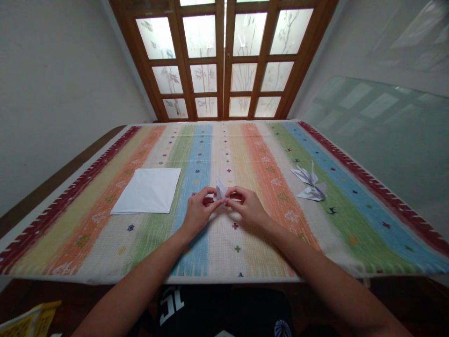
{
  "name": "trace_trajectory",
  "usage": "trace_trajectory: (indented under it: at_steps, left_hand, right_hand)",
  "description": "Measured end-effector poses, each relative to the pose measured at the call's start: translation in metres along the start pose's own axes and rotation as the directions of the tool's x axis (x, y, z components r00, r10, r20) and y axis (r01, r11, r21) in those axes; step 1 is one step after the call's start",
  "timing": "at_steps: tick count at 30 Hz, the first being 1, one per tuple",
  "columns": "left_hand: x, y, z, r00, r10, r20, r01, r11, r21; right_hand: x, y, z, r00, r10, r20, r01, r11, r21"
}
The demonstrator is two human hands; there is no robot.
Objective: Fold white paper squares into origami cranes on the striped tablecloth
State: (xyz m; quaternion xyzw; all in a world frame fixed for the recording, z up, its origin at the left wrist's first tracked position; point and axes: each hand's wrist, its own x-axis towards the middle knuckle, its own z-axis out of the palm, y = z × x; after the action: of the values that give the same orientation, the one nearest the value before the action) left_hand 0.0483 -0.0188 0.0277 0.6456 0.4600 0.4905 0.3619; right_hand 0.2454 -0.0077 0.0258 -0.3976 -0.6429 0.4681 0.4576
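A small folded piece of white paper (221,188), with a point sticking up, is held just above the middle of the table. My left hand (200,209) pinches its left side between thumb and fingers. On the other side my right hand (247,204) grips it the same way, and the thumbs almost meet at its lower edge. The fingers cover part of the folds. To the left lies a flat stack of white square paper sheets (147,191). Folded paper cranes (311,185) rest together on the right.
A striped, colourful tablecloth (196,243) covers the table. Behind its far edge stands a wooden door with frosted panes (224,61). A glass panel (379,140) leans by the right wall. Below, at the lower left, is a yellow basket-like object (33,320).
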Motion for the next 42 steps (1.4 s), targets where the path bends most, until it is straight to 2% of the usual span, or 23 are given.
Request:
trace_trajectory:
  at_steps: [6,15,20,26,36,42]
  left_hand:
    - [0.000,-0.001,-0.001,0.998,0.068,0.017,-0.069,0.997,0.043]
    - [-0.001,-0.001,0.000,0.999,0.039,0.009,-0.039,0.998,0.045]
    - [-0.001,-0.001,0.003,0.999,-0.053,0.001,0.053,0.997,-0.056]
    - [0.001,-0.001,0.002,0.981,-0.195,-0.021,0.183,0.949,-0.256]
    - [0.003,0.002,0.004,0.965,-0.262,0.021,0.255,0.916,-0.309]
    - [0.006,0.001,0.001,0.957,-0.278,0.086,0.290,0.887,-0.360]
  right_hand:
    - [0.000,-0.003,-0.002,1.000,-0.019,0.005,0.019,0.999,-0.039]
    - [-0.001,-0.004,0.001,0.998,-0.044,-0.049,0.039,0.994,-0.097]
    - [0.000,-0.002,0.002,0.997,-0.039,-0.070,0.036,0.998,-0.048]
    - [0.001,0.001,0.003,0.996,0.067,-0.053,-0.058,0.986,0.159]
    - [0.004,-0.001,0.000,0.986,0.084,-0.146,-0.061,0.986,0.158]
    - [0.007,0.006,-0.004,0.979,0.027,-0.200,-0.012,0.997,0.078]
